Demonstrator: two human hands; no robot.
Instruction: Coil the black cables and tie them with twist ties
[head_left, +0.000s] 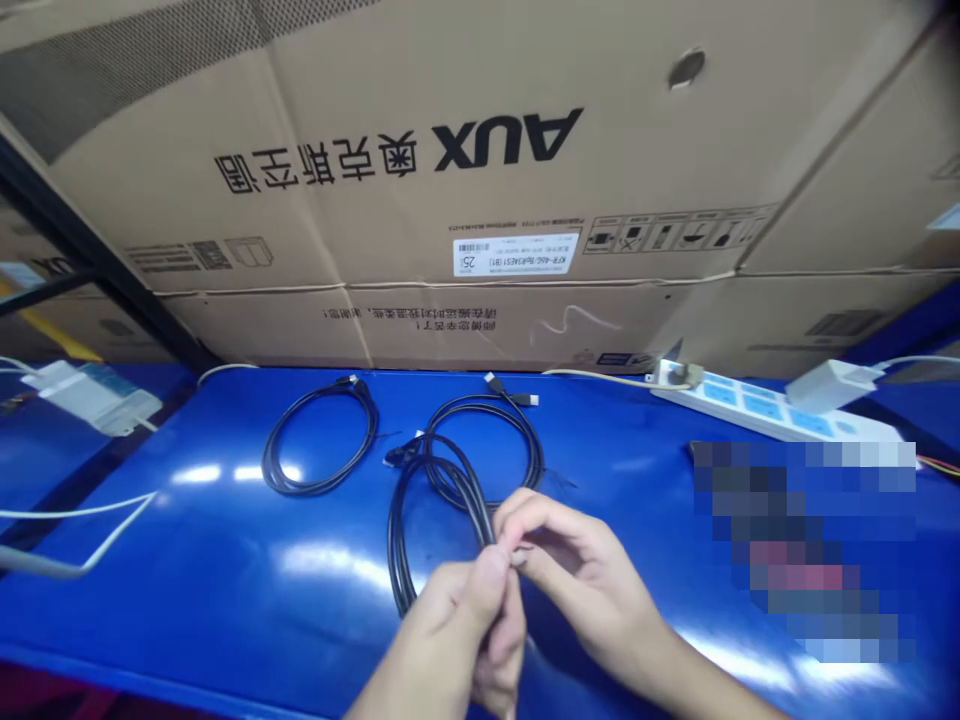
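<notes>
A coiled black cable [400,540] is held up over the blue table, its plug end [405,452] at the coil's upper left. My left hand [469,625] is closed round the coil's right side, thumb on top. Against it, my right hand [577,575] pinches at the same spot with thumb and forefinger; what lies between those fingertips is too small to make out. Just behind, another coiled black cable [538,450] lies on the table with two light-tipped plugs showing. A further black cable coil [268,455] rests to the left.
A large cardboard box [390,230] with upside-down print stands along the back. On the right are a white power strip [750,405] with a white adapter [832,388] and a pixelated patch. At left, a white device [101,398] and a white cable [75,515] lie near a dark rack post.
</notes>
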